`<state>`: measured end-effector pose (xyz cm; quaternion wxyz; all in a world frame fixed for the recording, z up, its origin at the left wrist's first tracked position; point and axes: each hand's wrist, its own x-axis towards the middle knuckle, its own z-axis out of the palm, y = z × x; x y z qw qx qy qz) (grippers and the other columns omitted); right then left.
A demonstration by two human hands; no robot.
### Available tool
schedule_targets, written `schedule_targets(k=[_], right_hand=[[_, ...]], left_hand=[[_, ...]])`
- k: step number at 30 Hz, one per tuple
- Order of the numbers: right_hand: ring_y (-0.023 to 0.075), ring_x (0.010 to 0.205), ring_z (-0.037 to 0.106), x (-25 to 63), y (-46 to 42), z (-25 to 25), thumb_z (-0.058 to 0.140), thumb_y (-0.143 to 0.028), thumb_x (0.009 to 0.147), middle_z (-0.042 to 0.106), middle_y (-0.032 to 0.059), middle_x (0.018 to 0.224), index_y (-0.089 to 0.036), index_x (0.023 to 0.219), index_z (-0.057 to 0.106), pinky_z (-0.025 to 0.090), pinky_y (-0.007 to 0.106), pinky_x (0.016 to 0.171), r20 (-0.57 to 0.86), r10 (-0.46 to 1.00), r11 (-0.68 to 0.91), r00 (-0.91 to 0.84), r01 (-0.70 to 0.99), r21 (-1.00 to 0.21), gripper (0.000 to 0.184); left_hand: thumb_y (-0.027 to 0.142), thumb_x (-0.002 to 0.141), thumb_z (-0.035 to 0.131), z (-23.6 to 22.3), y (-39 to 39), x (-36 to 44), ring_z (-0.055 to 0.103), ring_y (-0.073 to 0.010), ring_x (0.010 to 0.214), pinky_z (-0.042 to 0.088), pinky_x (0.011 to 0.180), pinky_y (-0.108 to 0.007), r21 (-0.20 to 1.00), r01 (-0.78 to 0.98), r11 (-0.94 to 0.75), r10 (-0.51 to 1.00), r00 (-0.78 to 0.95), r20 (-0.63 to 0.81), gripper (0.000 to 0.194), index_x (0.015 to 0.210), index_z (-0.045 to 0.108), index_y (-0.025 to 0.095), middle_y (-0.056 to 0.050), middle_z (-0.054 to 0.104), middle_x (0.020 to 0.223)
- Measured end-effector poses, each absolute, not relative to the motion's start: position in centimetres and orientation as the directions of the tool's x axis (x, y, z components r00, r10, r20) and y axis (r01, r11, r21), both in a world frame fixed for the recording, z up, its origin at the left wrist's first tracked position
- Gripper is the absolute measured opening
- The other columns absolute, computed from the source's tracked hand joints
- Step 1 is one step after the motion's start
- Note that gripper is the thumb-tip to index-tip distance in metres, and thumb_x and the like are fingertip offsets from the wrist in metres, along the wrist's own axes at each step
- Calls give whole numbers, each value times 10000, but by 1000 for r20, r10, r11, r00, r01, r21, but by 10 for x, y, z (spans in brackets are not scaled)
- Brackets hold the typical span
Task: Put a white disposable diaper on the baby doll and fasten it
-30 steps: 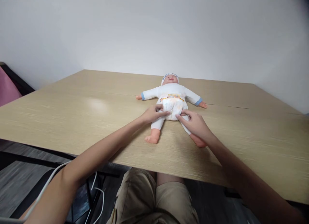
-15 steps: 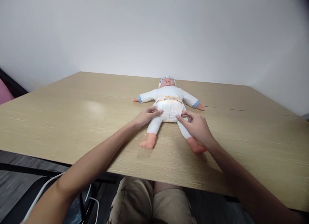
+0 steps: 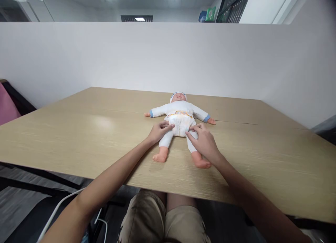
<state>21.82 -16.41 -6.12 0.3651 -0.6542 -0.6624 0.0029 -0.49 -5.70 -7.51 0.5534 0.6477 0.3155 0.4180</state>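
A baby doll (image 3: 179, 105) in a white suit with blue cuffs and a lettered cap lies on its back, its head away from me and its arms spread. Round its hips is a white diaper (image 3: 180, 127) with an orange-trimmed waist. My left hand (image 3: 158, 131) pinches the diaper's leg edge on the left side, thumb on top. On the opposite side, my right hand (image 3: 204, 138) has thumb and fingers closed at the other leg edge, above the doll's leg. The fingertips under the diaper are partly hidden.
The doll lies on a wooden table (image 3: 86, 141) with a thin seam across it. A white partition (image 3: 131, 57) rises behind the table. A pink chair back (image 3: 7, 105) stands at the left, and a white cable (image 3: 56, 209) hangs below the table's front edge.
My view has tilted up, showing more of the room above the partition. Both hands stay at the diaper's leg edges, with the right hand's fingers slightly shifted.
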Motion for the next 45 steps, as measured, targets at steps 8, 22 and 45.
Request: schedule_targets(k=[8, 22, 45], right_hand=[[244, 800, 634, 251, -151, -67, 585, -474, 1024, 727, 76, 977, -209, 1130, 726, 506, 388, 806, 629, 744, 200, 225, 823, -531, 318], [409, 1193, 607, 317, -48, -102, 498, -552, 1054, 692, 241, 1330, -82, 1535, 547, 493, 518, 1043, 601, 799, 10, 30, 998, -63, 674], [309, 972, 759, 288, -169, -28, 634, -424, 906, 834, 81, 1166, -286, 1275, 706, 570, 368, 765, 346, 909, 118, 230, 656, -746, 401]], left_hand=[[623, 985, 689, -72, -61, -27, 764, -284, 1097, 590, 952, -393, 923, 94, -374, 854, 423, 304, 521, 1194, 773, 153, -127, 832, 1179], [541, 1027, 652, -82, 64, -26, 528, -378, 1357, 385, 1154, -520, 224, 757, -614, 717, 415, 560, 562, 1445, 579, 171, -165, 650, 1494], [507, 768, 806, 17, -134, -42, 703, -287, 857, 479, 659, -335, 772, 547, -323, 946, 216, 242, 443, 1021, 559, 240, -60, 756, 987]])
